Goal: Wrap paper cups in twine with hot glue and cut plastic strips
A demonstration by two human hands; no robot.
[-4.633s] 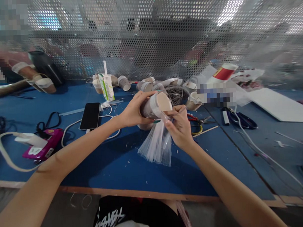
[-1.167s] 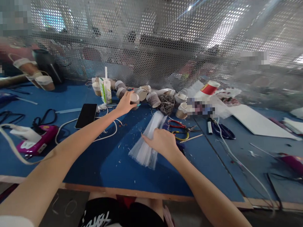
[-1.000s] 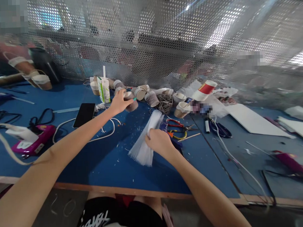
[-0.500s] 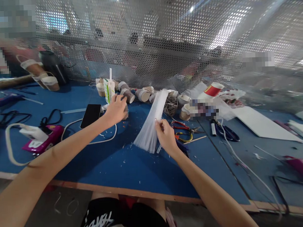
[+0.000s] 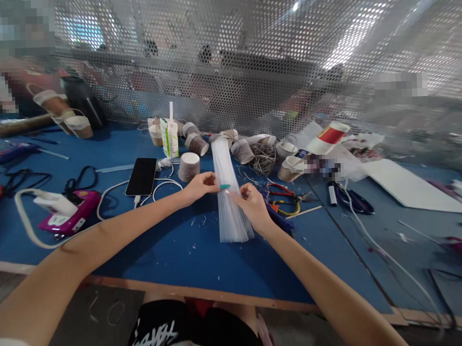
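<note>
A long flat bundle of white translucent strands (image 5: 233,223) lies upright in view on the blue table, fanned a little at its near end. My left hand (image 5: 201,187) is closed at the bundle's left edge, its thumb side over the strands. A small teal piece (image 5: 224,187) shows at its fingertips; whether it is a nail or a held thing I cannot tell. My right hand (image 5: 254,205) pinches the bundle from the right. A grey-brown cup-shaped pot (image 5: 189,167) stands upside down just beyond my left hand.
Left lie a phone (image 5: 141,176) with a white cable and a magenta power block (image 5: 71,214). A drink carton (image 5: 169,138) and several small pots stand along the perforated screen (image 5: 227,67). On the right are pliers (image 5: 287,206), twine (image 5: 263,159) and a white board (image 5: 417,186).
My left hand has left the grey-brown pot and come right and nearer, onto the bundle. The bundle has turned straighter and is less fanned. My right hand stays on it.
</note>
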